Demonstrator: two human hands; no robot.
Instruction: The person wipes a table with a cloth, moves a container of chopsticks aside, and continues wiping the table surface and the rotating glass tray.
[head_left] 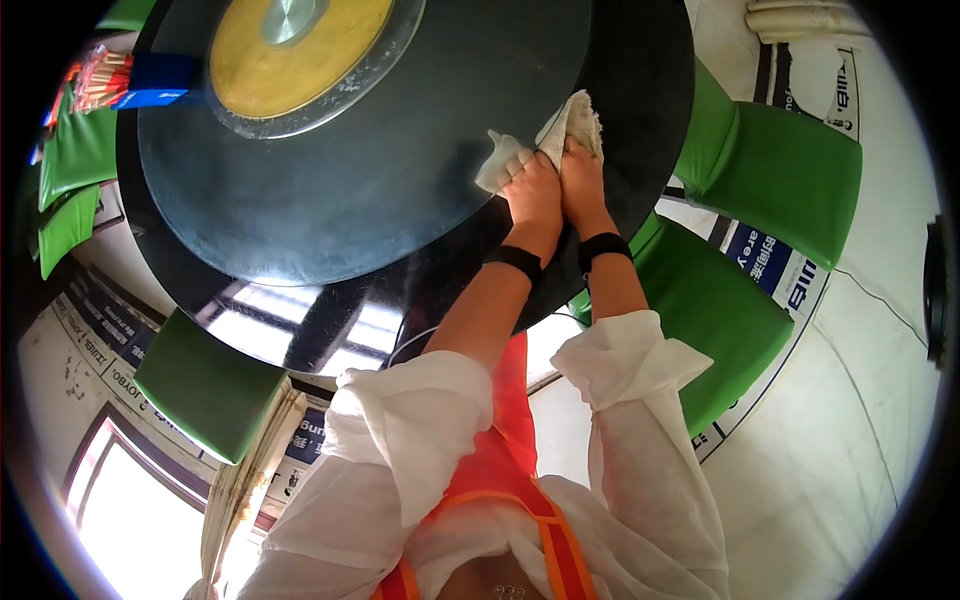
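Note:
My left hand (533, 195) presses down with bent fingers on a thin, pale, slightly see-through cloth (495, 168) at the edge of the dark glass turntable (330, 205). Right beside it, my right hand (583, 185) is closed on a whitish, rough-edged rag (581, 115), whose folded corner sticks out past the fingers. The two hands touch or nearly touch. Whether the two pieces of cloth join beneath the hands cannot be seen. Under the turntable is a glossy black round table (640, 120), its rim reflecting light.
A yellow disc (300, 60) with a metal hub (292, 18) marks the turntable's middle. A blue box (158, 78) and plastic-wrapped sticks (104, 78) are at the left. Green chairs (790, 170) surround the table, one (205, 385) near its front left.

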